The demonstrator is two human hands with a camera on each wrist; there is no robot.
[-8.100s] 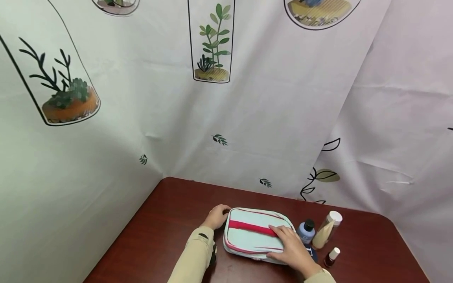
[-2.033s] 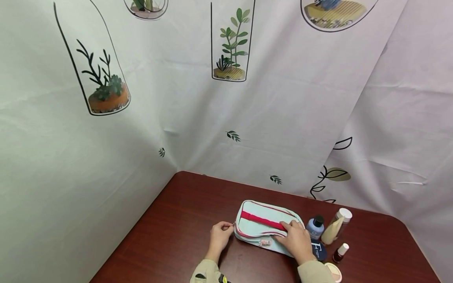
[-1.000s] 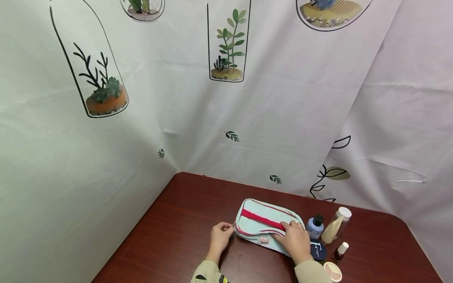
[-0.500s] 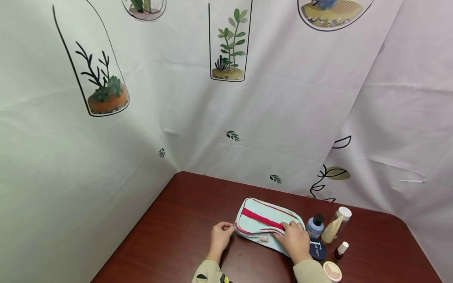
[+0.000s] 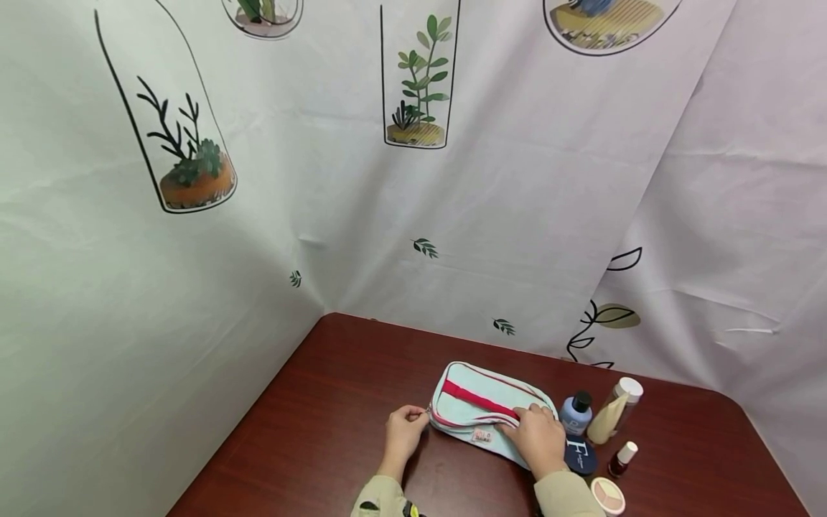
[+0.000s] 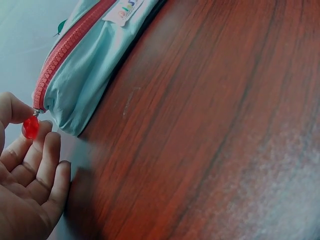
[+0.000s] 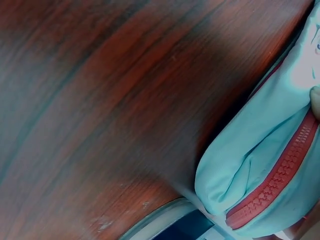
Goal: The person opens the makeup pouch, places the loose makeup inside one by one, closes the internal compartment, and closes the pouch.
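Note:
A pale mint toiletry bag (image 5: 481, 406) with a red strap and red piping lies on the table. At its left end my left hand (image 5: 403, 436) pinches the zipper pull, whose red bead (image 6: 30, 127) shows between thumb and fingers in the left wrist view. The red zipper (image 6: 65, 47) has its teeth meshed where that view shows it. My right hand (image 5: 541, 436) grips the bag's right front part, fingers on top by the strap and thumb at the front edge. Only a fingertip (image 7: 315, 102) of it shows clearly in the right wrist view, beside the zipper.
Right of the bag stand a blue bottle (image 5: 575, 415) with a black cap, a cream tube (image 5: 606, 424), a white-capped bottle (image 5: 629, 390) and a small dark nail polish bottle (image 5: 622, 459). A dark blue round case (image 5: 580, 456) and a three-coloured compact (image 5: 608, 495) lie nearer.
Since the oldest frame, my left hand has come from the bag's back left side to the zipper pull, and the bag's front label has come into view. Over the last second, almost nothing moves.

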